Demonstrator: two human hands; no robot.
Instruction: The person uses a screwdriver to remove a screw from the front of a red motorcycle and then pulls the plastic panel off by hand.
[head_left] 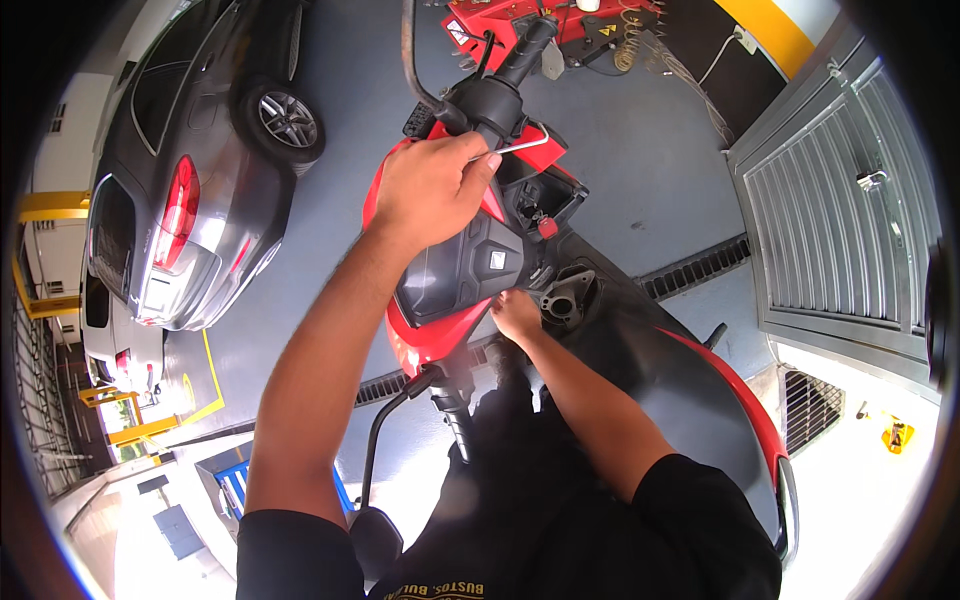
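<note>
A red and black motor scooter (455,262) stands in front of me, its handlebar running from far to near. Above its front cover my left hand (432,185) is closed, pinching a thin silver L-shaped hex key (524,147) between thumb and fingers. The bent end of the key points right, over a red panel (540,150). Lower down, my right hand (516,313) has its fingers curled against the lower edge of the front cover; what they grip, if anything, is hidden. Just right of it lies an uncovered metal fitting with a round opening (565,303).
A dark grey car (205,190) is parked at left. Beyond the handlebar stands a red machine (480,25) with coiled hoses. At right is a grey metal gate (850,200). A scooter mirror (376,540) sticks out near my left arm, and a drain grate (700,268) crosses the floor.
</note>
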